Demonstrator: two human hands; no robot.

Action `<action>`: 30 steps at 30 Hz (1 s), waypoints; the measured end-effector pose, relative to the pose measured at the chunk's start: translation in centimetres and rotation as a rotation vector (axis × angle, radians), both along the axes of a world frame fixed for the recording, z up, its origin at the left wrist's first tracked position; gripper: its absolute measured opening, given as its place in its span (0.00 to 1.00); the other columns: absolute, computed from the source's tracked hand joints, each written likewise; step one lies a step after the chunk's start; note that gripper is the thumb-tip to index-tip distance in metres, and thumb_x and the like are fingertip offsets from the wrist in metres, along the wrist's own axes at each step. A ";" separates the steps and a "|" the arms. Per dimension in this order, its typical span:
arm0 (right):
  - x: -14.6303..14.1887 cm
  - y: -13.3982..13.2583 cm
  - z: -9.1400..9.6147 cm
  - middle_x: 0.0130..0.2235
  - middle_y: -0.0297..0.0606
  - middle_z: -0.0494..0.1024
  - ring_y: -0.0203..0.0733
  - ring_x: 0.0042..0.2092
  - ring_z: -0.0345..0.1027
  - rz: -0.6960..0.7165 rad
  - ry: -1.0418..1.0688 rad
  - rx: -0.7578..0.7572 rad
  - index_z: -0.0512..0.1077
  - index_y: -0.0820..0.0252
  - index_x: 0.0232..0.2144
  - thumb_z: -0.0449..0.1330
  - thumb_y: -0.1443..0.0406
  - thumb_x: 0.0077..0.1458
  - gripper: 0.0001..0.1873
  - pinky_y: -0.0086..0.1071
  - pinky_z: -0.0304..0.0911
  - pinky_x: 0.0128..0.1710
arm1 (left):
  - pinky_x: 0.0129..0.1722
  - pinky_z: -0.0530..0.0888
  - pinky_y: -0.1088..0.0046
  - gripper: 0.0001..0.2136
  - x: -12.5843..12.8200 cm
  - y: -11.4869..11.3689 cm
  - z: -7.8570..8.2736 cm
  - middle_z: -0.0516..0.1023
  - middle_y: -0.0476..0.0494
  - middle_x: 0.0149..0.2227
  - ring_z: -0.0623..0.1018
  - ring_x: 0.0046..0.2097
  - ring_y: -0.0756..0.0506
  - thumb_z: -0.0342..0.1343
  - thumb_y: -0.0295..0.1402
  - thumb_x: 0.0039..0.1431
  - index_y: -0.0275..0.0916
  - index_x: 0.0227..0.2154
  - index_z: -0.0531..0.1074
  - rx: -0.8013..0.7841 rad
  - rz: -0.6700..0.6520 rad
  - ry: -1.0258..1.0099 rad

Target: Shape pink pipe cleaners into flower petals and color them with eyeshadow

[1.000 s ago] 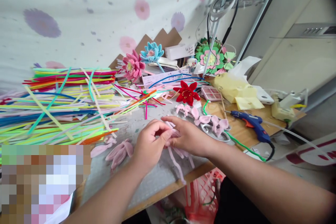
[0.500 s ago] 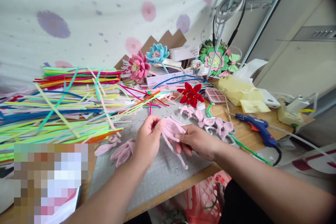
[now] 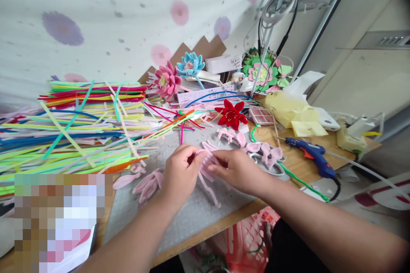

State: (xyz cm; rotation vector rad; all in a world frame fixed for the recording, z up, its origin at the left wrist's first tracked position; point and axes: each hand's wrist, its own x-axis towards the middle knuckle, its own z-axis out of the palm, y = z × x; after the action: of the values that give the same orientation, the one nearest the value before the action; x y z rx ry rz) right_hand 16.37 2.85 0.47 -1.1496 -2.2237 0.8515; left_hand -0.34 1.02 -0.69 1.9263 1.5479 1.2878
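Note:
Between my two hands is a bundle of pale pink pipe cleaners (image 3: 207,169), with one loose end hanging down toward the grey cutting mat (image 3: 179,222). My left hand (image 3: 183,170) pinches the bundle from the left between thumb and forefinger. From the right, my right hand (image 3: 238,170) closes on the same bundle, its fingers partly hiding it. Left of my hands lie looped pink pipe-cleaner petals (image 3: 149,184) and a smaller pink piece (image 3: 128,178). Several small pink twisted pieces (image 3: 267,153) rest beyond my right hand.
Many coloured pipe cleaners (image 3: 80,132) are heaped at the left. A red flower (image 3: 232,114) lies behind my hands, with pink (image 3: 167,80) and blue (image 3: 190,65) flowers farther back. A blue glue gun (image 3: 310,153) and yellow tissue pack (image 3: 285,108) sit at right; a red basket (image 3: 245,243) stands below.
My right hand has moved up and in toward my left hand, its fingers closer around the pink bundle. The hanging pink end has shifted slightly left.

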 end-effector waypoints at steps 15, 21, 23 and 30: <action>-1.2 -0.9 -1.1 0.21 0.32 0.70 0.32 0.23 0.63 0.128 0.432 -0.699 0.64 0.62 0.21 0.59 0.51 0.48 0.20 0.27 0.62 0.24 | 0.29 0.67 0.75 0.08 0.6 -0.7 -0.4 0.74 0.49 0.27 0.73 0.30 0.49 0.52 0.36 0.57 0.38 0.28 0.72 -0.068 0.056 -0.182; -2.9 -2.3 -1.2 0.20 0.33 0.68 0.33 0.23 0.63 0.042 0.725 -0.870 0.67 0.63 0.21 0.59 0.45 0.45 0.26 0.28 0.64 0.25 | 0.28 0.66 0.77 0.09 0.6 -0.6 -0.7 0.73 0.50 0.27 0.72 0.30 0.50 0.53 0.39 0.57 0.39 0.29 0.71 -0.110 0.065 -0.391; -3.1 -2.6 -1.2 0.20 0.33 0.68 0.33 0.23 0.63 0.056 0.724 -0.818 0.68 0.64 0.21 0.59 0.44 0.45 0.26 0.28 0.63 0.24 | 0.28 0.66 0.78 0.08 0.5 -0.4 -0.8 0.73 0.51 0.26 0.71 0.30 0.51 0.54 0.39 0.56 0.39 0.29 0.71 -0.092 0.062 -0.447; -3.8 -3.0 -1.5 0.19 0.32 0.68 0.32 0.23 0.64 0.056 0.761 -0.837 0.70 0.65 0.24 0.59 0.47 0.48 0.24 0.26 0.61 0.24 | 0.17 0.60 0.81 0.14 1.2 -0.7 -0.8 0.71 0.52 0.24 0.65 0.21 0.54 0.57 0.44 0.52 0.37 0.33 0.73 -0.321 0.014 -0.728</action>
State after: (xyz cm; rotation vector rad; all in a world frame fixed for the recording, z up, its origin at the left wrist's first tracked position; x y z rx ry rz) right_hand 12.54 -0.18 -1.00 -0.8364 -1.2748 1.9526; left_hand 0.82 0.29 -1.47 1.0707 1.2732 1.4184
